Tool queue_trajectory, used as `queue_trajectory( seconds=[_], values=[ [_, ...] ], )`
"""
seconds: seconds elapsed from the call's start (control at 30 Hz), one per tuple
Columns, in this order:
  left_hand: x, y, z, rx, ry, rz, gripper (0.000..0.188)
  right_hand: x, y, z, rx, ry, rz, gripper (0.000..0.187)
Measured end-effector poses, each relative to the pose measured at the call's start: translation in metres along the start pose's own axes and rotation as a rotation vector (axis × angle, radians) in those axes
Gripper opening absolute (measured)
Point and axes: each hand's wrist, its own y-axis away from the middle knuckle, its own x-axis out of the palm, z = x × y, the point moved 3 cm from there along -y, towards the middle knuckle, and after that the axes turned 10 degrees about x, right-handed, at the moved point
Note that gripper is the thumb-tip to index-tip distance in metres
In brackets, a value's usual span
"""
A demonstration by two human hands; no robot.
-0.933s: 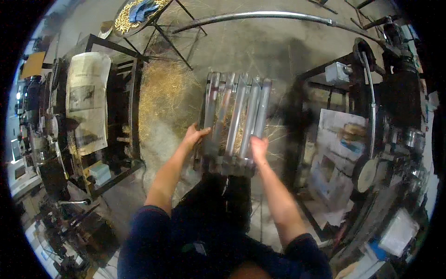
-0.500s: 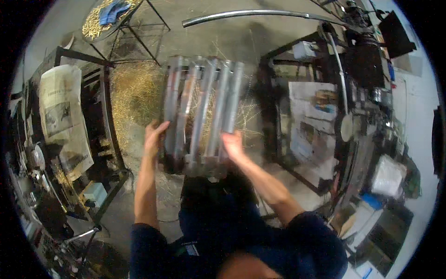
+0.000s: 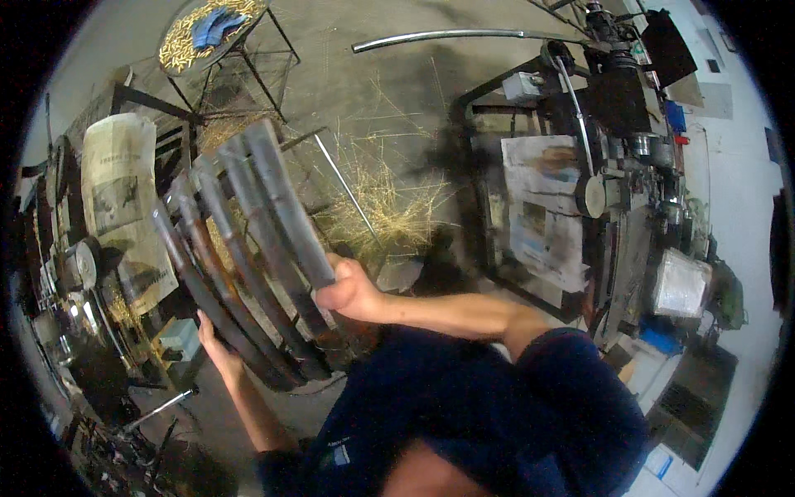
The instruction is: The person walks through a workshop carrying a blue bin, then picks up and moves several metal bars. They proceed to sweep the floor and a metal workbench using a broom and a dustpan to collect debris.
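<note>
A slatted metal frame (image 3: 290, 203) of several parallel bars hangs tilted in front of me, left of my body, its far end leaning left. The bars are grey, with rusty brown patches on some. My right hand (image 3: 352, 290) grips the outer bar on the frame's right side, thumb over it. At the opposite edge, my left hand (image 3: 219, 344) holds the frame from the side; some of its fingers are hidden behind the bars. Thin golden shavings (image 3: 385, 207) lie on the floor beyond the frame.
Back left stands a round-topped stand (image 3: 236, 50) with small brass-coloured pieces and a blue cloth. A long metal pipe (image 3: 439, 35) reaches out from the machine (image 3: 621, 91) at right. Newspaper sheets (image 3: 120, 190) cover the left bench; another newspaper (image 3: 542, 211) hangs at right.
The frame has swung left and tilted, carried by both hands. It uncovers floor shavings and a thin metal rod. My right arm now reaches across to the left.
</note>
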Motion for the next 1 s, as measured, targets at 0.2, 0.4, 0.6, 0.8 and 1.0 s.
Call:
queue_trajectory(
  seconds=[0.2, 0.4, 0.6, 0.8, 1.0],
  values=[
    [-0.034, 0.075, 0.046, 0.040, 0.090, -0.290, 0.043, -0.011, -0.009, -0.040, -0.137, 0.550, 0.117, 0.044],
    [0.026, 0.175, 0.019, 0.004, 0.091, -0.554, 0.051, -0.035, 0.023, -0.075, 0.143, 0.329, 0.279, 0.019],
    [-0.035, 0.248, 0.008, -0.007, 0.032, -0.762, 0.060, 0.000, 0.058, -0.150, 0.107, 0.270, 0.539, 0.048],
    [-0.085, 0.280, -0.002, 0.089, 0.039, -0.723, 0.057, 0.053, 0.076, -0.121, 0.056, 0.723, 0.671, 0.044],
    [-0.093, 0.276, -0.011, 0.222, 0.076, -0.638, 0.055, 0.071, 0.080, -0.108, -0.209, 0.497, 0.509, 0.035]
  ],
)
